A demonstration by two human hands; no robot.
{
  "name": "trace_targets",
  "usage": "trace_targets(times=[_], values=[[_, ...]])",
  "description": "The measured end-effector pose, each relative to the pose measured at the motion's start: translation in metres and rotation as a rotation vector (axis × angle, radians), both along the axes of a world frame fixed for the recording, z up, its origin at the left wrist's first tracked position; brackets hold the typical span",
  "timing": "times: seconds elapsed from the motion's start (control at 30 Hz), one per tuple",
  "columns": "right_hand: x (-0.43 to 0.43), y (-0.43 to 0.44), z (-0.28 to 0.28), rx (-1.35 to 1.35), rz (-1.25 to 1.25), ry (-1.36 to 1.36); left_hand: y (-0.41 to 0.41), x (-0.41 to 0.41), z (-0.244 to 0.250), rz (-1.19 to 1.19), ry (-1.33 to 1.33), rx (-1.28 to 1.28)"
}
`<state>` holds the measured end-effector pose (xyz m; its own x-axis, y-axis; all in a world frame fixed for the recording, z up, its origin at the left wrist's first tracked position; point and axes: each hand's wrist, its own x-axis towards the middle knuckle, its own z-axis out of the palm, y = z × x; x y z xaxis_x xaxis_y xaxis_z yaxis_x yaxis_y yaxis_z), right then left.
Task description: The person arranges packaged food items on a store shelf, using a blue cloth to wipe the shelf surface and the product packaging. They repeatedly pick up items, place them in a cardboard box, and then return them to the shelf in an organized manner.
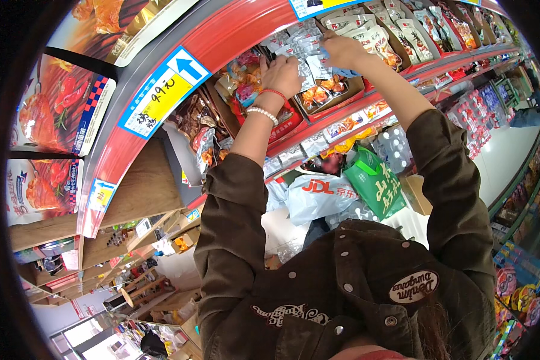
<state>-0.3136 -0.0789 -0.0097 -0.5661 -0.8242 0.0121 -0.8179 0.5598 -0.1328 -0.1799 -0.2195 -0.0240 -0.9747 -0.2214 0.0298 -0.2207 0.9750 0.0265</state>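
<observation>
My left hand [282, 77], with a red cord and a pale bead bracelet at the wrist, reaches into a row of small silver snack packets [305, 56] on a shelf. Its fingers are bent against the packets; whether they grip one is hidden. My right hand [345, 50] is over the same row, closed around a blue cloth [344, 72] that shows below the palm. Under the hands is an open cardboard display box [357, 87], where packets with a clear window show orange-brown food [315, 95]. Left of it, a red box [288, 121] holds colourful wrapped snacks [247, 92].
A red shelf edge [234, 38] with a price tag [164, 92] curves above left. White snack pouches [378, 40] fill boxes on the right. Below are lower shelves, a white plastic bag [315, 198], a green bag [375, 184] and bottle packs [393, 146].
</observation>
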Motion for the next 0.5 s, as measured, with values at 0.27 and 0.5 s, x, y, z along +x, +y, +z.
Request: trace_targets(times=[0.27, 0.5], values=[[0.005, 0.006, 0.013, 0.047, 0.06, 0.037, 0.007, -0.004, 0.008, 0.009, -0.019, -0.002], [0.007, 0.002, 0.013, -0.013, 0.079, 0.152, 0.007, -0.016, 0.002, 0.025, 0.034, -0.097]])
